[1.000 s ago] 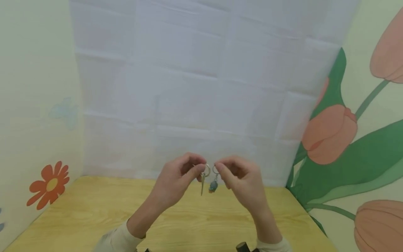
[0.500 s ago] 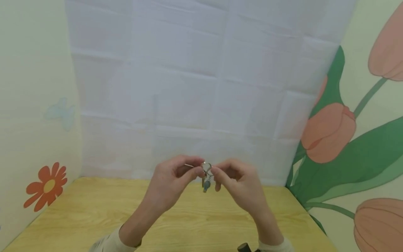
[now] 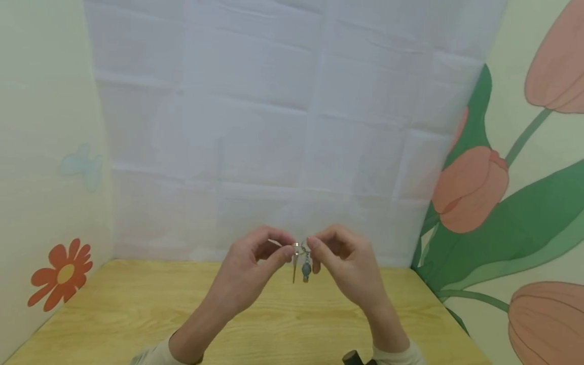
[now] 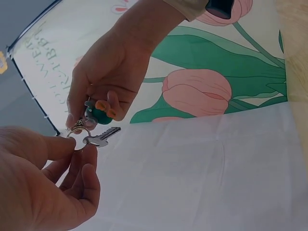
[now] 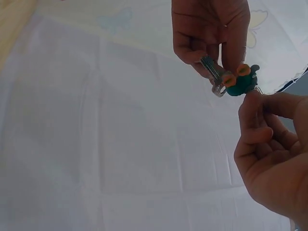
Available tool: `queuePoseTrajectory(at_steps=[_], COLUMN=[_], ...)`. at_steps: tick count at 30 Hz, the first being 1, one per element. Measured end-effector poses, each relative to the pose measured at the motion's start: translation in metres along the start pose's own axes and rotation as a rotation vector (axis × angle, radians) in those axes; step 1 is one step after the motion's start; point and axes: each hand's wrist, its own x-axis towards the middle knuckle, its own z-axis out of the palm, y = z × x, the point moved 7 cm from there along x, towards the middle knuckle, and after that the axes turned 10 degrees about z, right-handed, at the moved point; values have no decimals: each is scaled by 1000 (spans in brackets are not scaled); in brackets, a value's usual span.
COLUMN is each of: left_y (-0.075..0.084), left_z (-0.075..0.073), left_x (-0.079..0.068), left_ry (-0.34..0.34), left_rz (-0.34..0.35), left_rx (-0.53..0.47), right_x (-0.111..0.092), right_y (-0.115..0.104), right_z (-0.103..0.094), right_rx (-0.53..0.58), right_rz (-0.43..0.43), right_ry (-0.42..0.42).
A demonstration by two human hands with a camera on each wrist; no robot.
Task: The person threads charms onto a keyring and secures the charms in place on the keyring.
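Observation:
Above the table, my left hand (image 3: 248, 268) pinches a metal key ring (image 4: 89, 132) between thumb and forefinger. A silver key (image 4: 103, 138) hangs from that ring, pointing down in the head view. Facing it, my right hand (image 3: 349, 268) pinches the small ring of a keychain charm (image 3: 306, 268) by its top. The charm is a teal figure with orange feet, as the right wrist view shows, dangling on a short chain beside the key (image 5: 211, 70). Both rings meet between the fingertips, where they overlap in the head view; whether they are linked I cannot tell.
A yellow wood-grain table (image 3: 255, 334) lies under the hands. Behind it hangs a creased white cloth (image 3: 255, 126). Walls on both sides carry painted flowers, with a large tulip (image 3: 472, 190) on the right. A dark cylindrical object (image 3: 352, 357) shows at the bottom edge.
The hands came together, bringing the rings from apart to overlapping. Since half a second ago the charm has swung slightly right, away from the key, and the rings have turned.

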Motion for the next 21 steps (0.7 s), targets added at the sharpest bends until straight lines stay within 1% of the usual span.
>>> queuePoseTrajectory(at_steps=[4, 9, 16, 21], left_y=[0, -2, -2, -1], left_z=[-1, 1, 0, 1], left_x=[0, -1, -2, -3], left_ry=[30, 55, 77, 70], left_rz=[23, 59, 38, 32], left_rx=[37, 48, 33, 12], right_x=[0, -2, -1, -1], right_y=[-1, -3, -6, -6], right_z=[-1, -1, 6, 8], right_rx=[17, 14, 24, 25], right_rz=[-4, -29, -83, -93], right_ry=[-13, -31, -74, -66])
